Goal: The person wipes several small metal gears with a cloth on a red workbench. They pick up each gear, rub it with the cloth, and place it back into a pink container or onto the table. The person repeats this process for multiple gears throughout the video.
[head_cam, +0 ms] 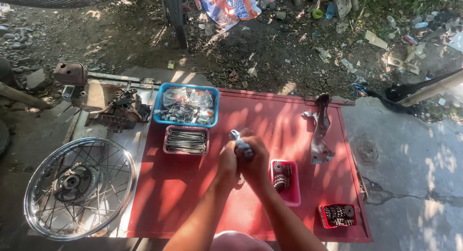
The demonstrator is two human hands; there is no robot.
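Presently, both forearms enter from the bottom edge and meet over the middle of the red desk point(193, 193). The left hand point(226, 161) and the right hand point(254, 159) are pressed together, both closed around a small grey metal part point(239, 142) whose rounded end sticks out above the knuckles. The part is held clear of the desk surface, near its centre.

Just right of the hands sits a pink tray point(292, 195) holding dark sprocket-like gears. Nearer the front right corner stands a small red tray point(337, 216) with more dark toothed pieces. At left, off the red surface, a spoked chrome wheel point(79, 188) with its hub lies flat on a pale board.

Just beyond the hands, to the left, a shallow reddish tray point(186, 140) contains a row of thin metal spokes. Behind it, touching or nearly so, a blue basket point(159, 106) carries clear bags of small parts. At the right rear of the desk lies a bent grey metal bracket point(320, 130). Left of the basket rests a rusty engine block point(115, 111).

Beyond the desk, the dirt ground point(270, 48) is strewn with litter, with a motorcycle tyre point(177, 17) standing upright at the top and a colourful plastic wrapper point(229, 5) beside it.
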